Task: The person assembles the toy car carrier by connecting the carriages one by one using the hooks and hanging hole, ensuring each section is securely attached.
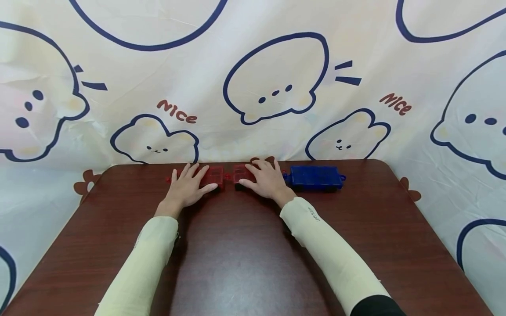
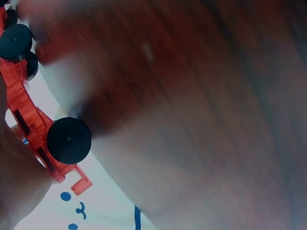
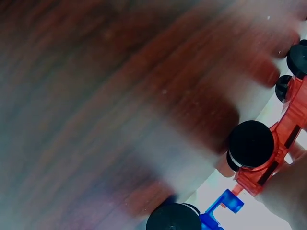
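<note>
My left hand [image 1: 185, 188] lies over a red see-through toy train car [image 1: 215, 174] at the table's far edge, fingers across its top and thumb along the near side. My right hand [image 1: 269, 181] holds a second red car [image 1: 239, 172] the same way; fingers show behind it in the right wrist view. Small red couplings [image 1: 227, 177] meet between these two cars. To the right stands a blue car [image 1: 315, 177], its blue hook [image 3: 232, 201] right at the red car's end. Round black wheels [image 2: 68, 140] sit under the cars. Both hands hide much of the red cars.
The brown wooden table [image 1: 237, 263] has rounded far corners. Close behind the cars rises a white cloth backdrop [image 1: 253, 145] with blue cartoon outlines, which also runs down both sides. Pale sleeves [image 1: 332, 254] cover both forearms.
</note>
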Tool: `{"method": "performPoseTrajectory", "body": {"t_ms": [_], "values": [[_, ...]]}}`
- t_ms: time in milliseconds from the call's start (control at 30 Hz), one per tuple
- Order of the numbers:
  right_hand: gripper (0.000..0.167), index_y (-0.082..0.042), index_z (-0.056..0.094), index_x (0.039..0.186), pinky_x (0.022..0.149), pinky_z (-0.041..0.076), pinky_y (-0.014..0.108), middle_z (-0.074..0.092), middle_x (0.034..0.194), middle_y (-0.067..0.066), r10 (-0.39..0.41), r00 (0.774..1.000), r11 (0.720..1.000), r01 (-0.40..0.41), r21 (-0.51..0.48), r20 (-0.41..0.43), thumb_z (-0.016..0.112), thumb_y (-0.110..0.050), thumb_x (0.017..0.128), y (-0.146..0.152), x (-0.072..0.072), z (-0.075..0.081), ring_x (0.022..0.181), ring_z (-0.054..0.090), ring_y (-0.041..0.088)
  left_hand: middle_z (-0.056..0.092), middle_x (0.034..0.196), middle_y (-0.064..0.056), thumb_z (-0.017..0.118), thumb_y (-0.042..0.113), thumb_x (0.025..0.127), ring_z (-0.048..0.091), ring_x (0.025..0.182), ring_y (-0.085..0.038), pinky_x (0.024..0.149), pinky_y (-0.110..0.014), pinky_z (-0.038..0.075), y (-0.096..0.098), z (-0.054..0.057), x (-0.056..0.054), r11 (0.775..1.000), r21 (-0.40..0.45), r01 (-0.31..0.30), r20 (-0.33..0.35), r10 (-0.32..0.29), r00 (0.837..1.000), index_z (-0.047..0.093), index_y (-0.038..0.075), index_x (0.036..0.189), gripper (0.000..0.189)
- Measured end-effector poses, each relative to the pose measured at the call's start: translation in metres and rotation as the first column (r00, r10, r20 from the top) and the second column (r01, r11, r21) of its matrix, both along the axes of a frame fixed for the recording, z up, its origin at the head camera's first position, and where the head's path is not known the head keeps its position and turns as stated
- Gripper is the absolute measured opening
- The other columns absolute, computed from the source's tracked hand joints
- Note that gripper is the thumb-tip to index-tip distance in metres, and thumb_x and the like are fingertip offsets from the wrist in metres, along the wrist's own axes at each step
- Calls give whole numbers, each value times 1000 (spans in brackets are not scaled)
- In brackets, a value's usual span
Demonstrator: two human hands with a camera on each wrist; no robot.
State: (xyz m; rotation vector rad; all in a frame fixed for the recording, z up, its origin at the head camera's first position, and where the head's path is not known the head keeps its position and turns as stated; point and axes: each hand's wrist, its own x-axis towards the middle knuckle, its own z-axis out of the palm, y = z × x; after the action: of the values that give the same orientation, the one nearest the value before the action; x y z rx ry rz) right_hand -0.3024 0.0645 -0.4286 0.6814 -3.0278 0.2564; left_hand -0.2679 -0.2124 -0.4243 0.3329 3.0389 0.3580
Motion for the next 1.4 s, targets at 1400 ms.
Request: {"method": "performPoseTrajectory", "body": {"t_ms": [1400], "values": [[72, -24, 45, 155, 119, 12, 63, 39, 159, 5, 35, 998, 999, -37, -38, -47, 42, -68, 99, 12, 5, 14, 147, 31, 29, 22, 165, -20, 42, 69, 98, 7, 153, -41, 115, -70, -3, 28, 19, 2, 998, -37, 59, -35, -60, 998, 29, 18, 162, 82]]}}
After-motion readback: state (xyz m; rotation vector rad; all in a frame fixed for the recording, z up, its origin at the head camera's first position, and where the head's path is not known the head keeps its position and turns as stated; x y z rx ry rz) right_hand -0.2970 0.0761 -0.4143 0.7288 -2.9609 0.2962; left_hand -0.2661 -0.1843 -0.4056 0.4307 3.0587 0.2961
